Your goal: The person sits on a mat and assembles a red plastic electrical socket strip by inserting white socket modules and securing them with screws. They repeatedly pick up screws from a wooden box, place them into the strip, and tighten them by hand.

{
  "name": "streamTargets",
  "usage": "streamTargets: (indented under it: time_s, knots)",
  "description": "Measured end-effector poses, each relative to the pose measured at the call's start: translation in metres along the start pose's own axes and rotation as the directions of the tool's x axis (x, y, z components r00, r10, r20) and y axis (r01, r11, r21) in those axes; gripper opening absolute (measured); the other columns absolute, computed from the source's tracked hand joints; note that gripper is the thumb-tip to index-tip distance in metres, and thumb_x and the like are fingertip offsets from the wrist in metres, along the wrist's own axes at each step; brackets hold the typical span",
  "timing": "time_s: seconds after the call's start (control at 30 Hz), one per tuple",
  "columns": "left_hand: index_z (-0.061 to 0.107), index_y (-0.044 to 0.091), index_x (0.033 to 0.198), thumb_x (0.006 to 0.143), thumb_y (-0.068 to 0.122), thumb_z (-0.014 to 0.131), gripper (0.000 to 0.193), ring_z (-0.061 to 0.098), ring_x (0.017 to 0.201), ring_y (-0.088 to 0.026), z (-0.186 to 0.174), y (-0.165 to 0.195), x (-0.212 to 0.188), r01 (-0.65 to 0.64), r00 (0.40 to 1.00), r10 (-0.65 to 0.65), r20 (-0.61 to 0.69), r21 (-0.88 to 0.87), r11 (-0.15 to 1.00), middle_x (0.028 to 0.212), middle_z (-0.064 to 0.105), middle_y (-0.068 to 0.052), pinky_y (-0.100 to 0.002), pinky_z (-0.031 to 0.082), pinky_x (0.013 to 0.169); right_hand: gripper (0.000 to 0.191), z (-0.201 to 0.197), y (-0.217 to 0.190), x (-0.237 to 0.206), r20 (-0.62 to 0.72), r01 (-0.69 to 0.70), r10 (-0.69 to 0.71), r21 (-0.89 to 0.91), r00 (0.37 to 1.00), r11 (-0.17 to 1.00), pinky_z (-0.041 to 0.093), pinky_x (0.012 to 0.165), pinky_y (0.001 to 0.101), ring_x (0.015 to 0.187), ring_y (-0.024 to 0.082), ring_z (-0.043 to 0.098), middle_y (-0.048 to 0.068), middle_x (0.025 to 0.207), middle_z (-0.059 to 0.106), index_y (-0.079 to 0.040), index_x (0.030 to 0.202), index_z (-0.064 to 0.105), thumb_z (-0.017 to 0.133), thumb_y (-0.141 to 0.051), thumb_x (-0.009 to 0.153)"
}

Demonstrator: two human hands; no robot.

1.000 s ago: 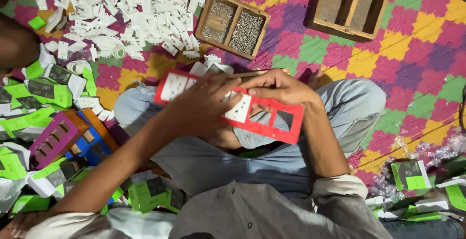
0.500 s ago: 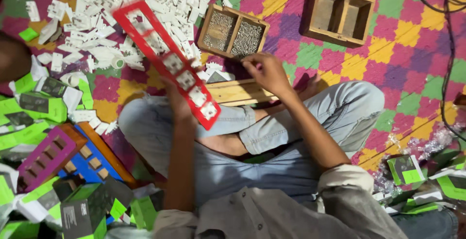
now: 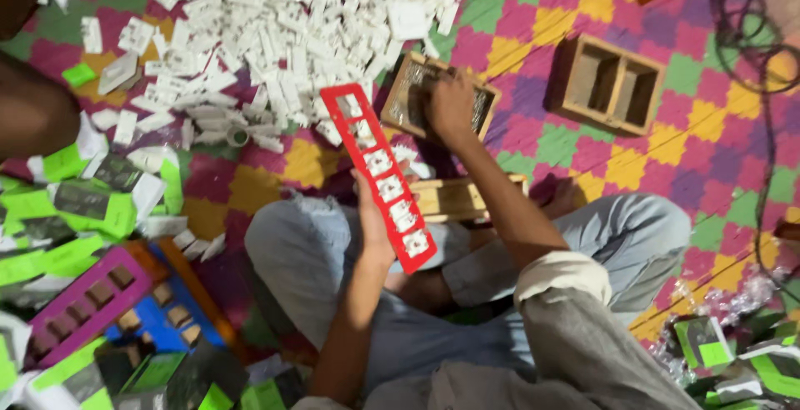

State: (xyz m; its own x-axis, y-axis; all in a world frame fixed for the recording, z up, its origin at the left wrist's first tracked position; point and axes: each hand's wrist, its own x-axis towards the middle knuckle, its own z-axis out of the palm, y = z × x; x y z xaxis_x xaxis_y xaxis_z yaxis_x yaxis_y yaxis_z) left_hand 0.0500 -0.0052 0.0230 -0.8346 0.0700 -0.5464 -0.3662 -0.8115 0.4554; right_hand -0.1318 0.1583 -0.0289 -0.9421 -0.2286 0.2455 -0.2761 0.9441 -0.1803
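My left hand (image 3: 372, 225) holds a long red frame (image 3: 377, 173) with several white switch parts set in its windows; the frame stands tilted above my crossed legs. My right hand (image 3: 450, 107) reaches forward into a small wooden two-compartment box (image 3: 402, 93) filled with small dark parts, fingers down inside it. A wooden block (image 3: 450, 199) rests on my lap between the arms.
A large heap of white plastic parts (image 3: 250, 35) covers the colourful mat ahead. An empty wooden two-compartment box (image 3: 606, 83) sits at right. Green and black packets (image 3: 67, 210), a purple frame (image 3: 83, 302) and blue frame (image 3: 167, 318) lie at left. More packets (image 3: 733, 360) lie at lower right.
My right hand left the lap and reached forward into the wooden box of small parts. My left hand lowered the red frame closer to my lap, more upright.
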Motion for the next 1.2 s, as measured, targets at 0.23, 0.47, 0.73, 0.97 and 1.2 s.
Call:
streamTargets:
  time_s: [0.23, 0.47, 0.73, 0.97, 1.2]
  knots:
    - [0.056, 0.01, 0.137, 0.094, 0.075, 0.036, 0.08, 0.066, 0.095, -0.019, 0.01, 0.0, 0.005, 0.026, 0.999, -0.027, 0.024, 0.026, 0.999, 0.123, 0.068, -0.006, -0.036, 0.057, 0.082, 0.01, -0.016, -0.012, 0.006, 0.017, -0.073, 0.072, 0.078, 0.997, 0.994, 0.048, 0.083, 0.0477, 0.101, 0.04, 0.057, 0.014, 0.096, 0.073, -0.013, 0.086, 0.08, 0.074, -0.016, 0.079]
    - [0.063, 0.004, 0.132, 0.098, 0.076, 0.034, 0.085, 0.065, 0.083, -0.018, 0.011, 0.001, -0.002, -0.014, 0.988, -0.001, 0.152, 0.099, 0.995, 0.102, 0.07, -0.01, -0.033, 0.056, 0.073, 0.018, -0.027, -0.017, 0.013, 0.055, 0.066, -0.058, -0.162, 0.997, 0.985, 0.044, 0.093, 0.0517, 0.11, 0.036, 0.059, 0.014, 0.107, 0.071, -0.006, 0.094, 0.074, 0.071, -0.015, 0.079]
    - [0.063, 0.009, 0.132, 0.089, 0.079, 0.033, 0.087, 0.066, 0.078, -0.016, 0.022, 0.006, -0.012, 0.084, 0.993, -0.096, 0.07, 0.166, 0.982, 0.1, 0.073, -0.005, -0.036, 0.057, 0.06, 0.023, -0.052, -0.005, 0.002, 0.025, -0.083, 0.08, 0.438, 0.996, 0.895, 0.049, 0.083, 0.0458, 0.09, 0.037, 0.063, 0.021, 0.093, 0.064, 0.003, 0.101, 0.06, 0.069, -0.014, 0.088]
    - [0.063, 0.007, 0.132, 0.091, 0.083, 0.036, 0.091, 0.069, 0.07, -0.023, 0.016, -0.011, -0.012, 0.258, 0.957, -0.267, 0.112, 0.088, 0.962, 0.089, 0.07, -0.013, -0.039, 0.059, 0.055, 0.01, -0.112, 0.028, -0.057, 0.107, -0.214, 0.225, 0.819, 0.969, 0.532, 0.054, 0.065, 0.0255, 0.073, 0.011, 0.066, 0.006, 0.083, 0.073, -0.001, 0.086, 0.066, 0.076, -0.003, 0.083]
    - [0.062, 0.007, 0.132, 0.093, 0.078, 0.043, 0.084, 0.074, 0.083, -0.028, 0.011, -0.041, -0.008, 0.336, 0.913, -0.326, 0.246, -0.001, 0.942, 0.1, 0.07, -0.01, -0.041, 0.061, 0.063, 0.013, -0.157, 0.013, -0.14, 0.191, -0.24, 0.176, 0.916, 0.966, 0.322, 0.056, 0.081, 0.0216, 0.091, 0.007, 0.069, 0.003, 0.097, 0.074, 0.003, 0.109, 0.069, 0.07, 0.0, 0.097]
